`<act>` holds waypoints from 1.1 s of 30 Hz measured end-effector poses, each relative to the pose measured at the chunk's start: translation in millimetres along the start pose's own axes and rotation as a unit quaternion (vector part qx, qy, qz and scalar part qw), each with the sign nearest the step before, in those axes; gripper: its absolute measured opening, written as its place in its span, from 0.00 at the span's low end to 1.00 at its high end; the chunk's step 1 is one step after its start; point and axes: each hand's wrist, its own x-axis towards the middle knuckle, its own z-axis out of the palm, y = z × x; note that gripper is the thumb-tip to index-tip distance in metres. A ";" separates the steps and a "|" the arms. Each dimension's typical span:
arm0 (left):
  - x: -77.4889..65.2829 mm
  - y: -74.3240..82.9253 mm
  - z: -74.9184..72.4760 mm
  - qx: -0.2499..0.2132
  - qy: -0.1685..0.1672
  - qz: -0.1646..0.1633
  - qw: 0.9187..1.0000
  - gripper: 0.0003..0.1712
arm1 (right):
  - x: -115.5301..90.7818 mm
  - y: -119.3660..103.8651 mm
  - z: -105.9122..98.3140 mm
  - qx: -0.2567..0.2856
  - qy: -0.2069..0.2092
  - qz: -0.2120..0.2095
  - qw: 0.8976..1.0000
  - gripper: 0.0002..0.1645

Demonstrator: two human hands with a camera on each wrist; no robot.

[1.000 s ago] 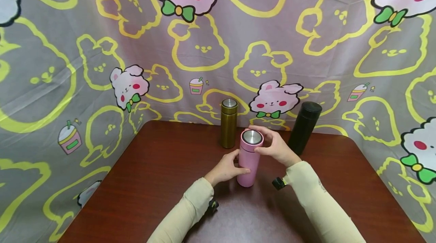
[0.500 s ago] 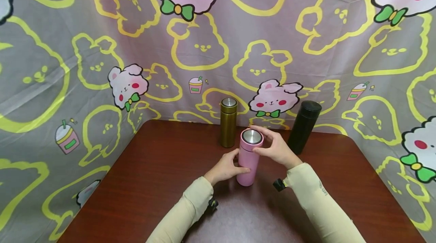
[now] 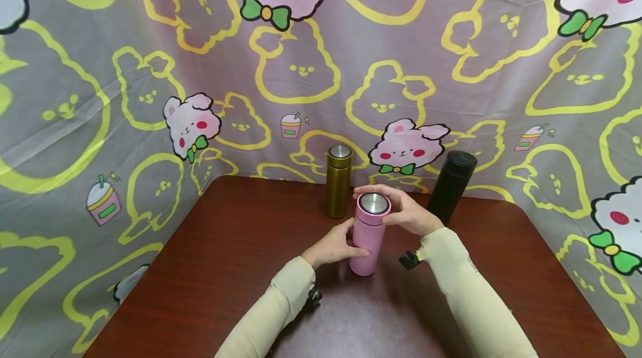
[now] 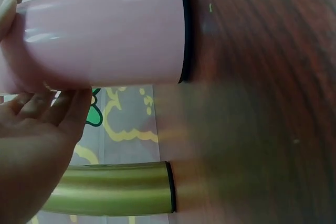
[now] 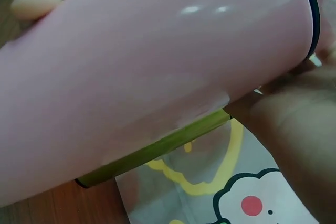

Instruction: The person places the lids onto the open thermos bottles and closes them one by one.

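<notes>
A pink thermos bottle (image 3: 366, 243) stands on the table with its black-edged base (image 4: 185, 34) showing in the left wrist view. My left hand (image 3: 332, 245) grips its body from the left, thumb across the near side. Around the pink lid (image 3: 372, 216) with its silver top curl the fingers of my right hand (image 3: 410, 215), its thumb at the lid's right side and its fingertips behind. In the right wrist view the pink body fills much of the frame, with my right hand (image 5: 299, 108) at the right edge and a left-hand digit (image 5: 39, 1) at upper left.
A gold thermos bottle (image 3: 338, 185) stands behind and left of the pink one. Behind my right hand is a black bottle (image 3: 453, 185). The brown table (image 3: 241, 230) ends at a patterned cloth (image 3: 301, 40) at back and sides.
My right fingers have shifted left along the lid's far side, and the thumb has moved a little to the right. The left hand keeps its grip on the bottle.
</notes>
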 end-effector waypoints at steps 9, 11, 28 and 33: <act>0.3 0.2 -1.2 0.007 -0.010 0.014 1.000 0.39 | 2.9 -2.5 -7.0 0.007 -0.015 0.023 1.000 0.37; 0.2 0.1 -1.0 0.010 -0.009 0.011 1.000 0.39 | 2.6 -4.2 -6.8 -0.003 -0.006 0.034 0.999 0.37; -2.2 -0.1 5.5 0.019 0.017 0.031 0.999 0.36 | -7.3 -13.9 14.9 -0.146 0.116 0.079 0.979 0.37; -1.9 -0.9 7.4 0.021 0.021 0.037 0.999 0.36 | -7.9 -31.7 34.0 -0.221 0.157 0.088 0.959 0.37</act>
